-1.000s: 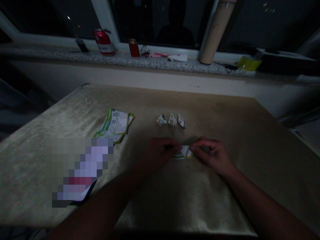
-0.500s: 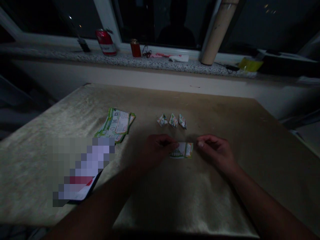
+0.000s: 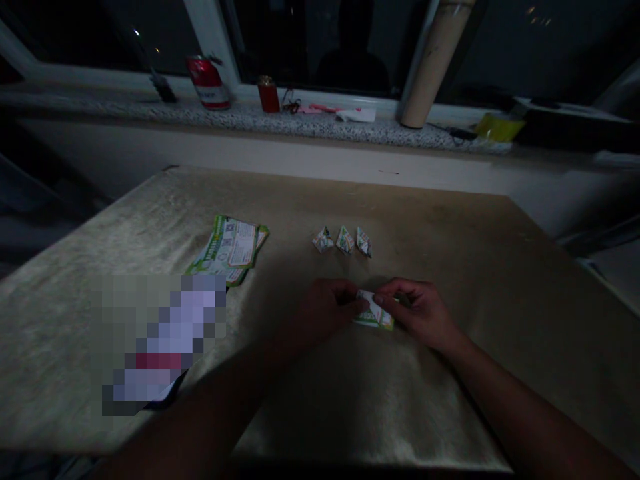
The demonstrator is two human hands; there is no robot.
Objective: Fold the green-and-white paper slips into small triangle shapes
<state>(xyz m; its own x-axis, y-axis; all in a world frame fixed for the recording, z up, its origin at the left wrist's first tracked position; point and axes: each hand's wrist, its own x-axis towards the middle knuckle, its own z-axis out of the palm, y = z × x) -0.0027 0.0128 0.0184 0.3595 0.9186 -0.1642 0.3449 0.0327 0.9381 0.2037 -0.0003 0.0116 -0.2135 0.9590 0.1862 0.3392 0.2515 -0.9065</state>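
Observation:
A small green-and-white printed paper slip (image 3: 376, 316) lies on the tan table (image 3: 450, 267) between my hands. My left hand (image 3: 325, 310) pinches its left end with curled fingers. My right hand (image 3: 417, 312) pinches its top right part, fingertips meeting the left hand's over the slip. Three small folded paper triangles (image 3: 343, 241) sit in a row just beyond the hands. A stack of flat green-and-white paper slips (image 3: 231, 249) lies to the left.
A blurred flat object (image 3: 160, 340) lies near the table's front left. On the stone windowsill (image 3: 300, 123) behind stand a red can (image 3: 207, 82), a small red container (image 3: 268, 95), a tall cardboard tube (image 3: 434, 63) and yellow items (image 3: 497, 127).
My right hand had let go and drawn right half a second ago; now it is back on the slip, and both hands have shifted slightly nearer with the slip partly folded.

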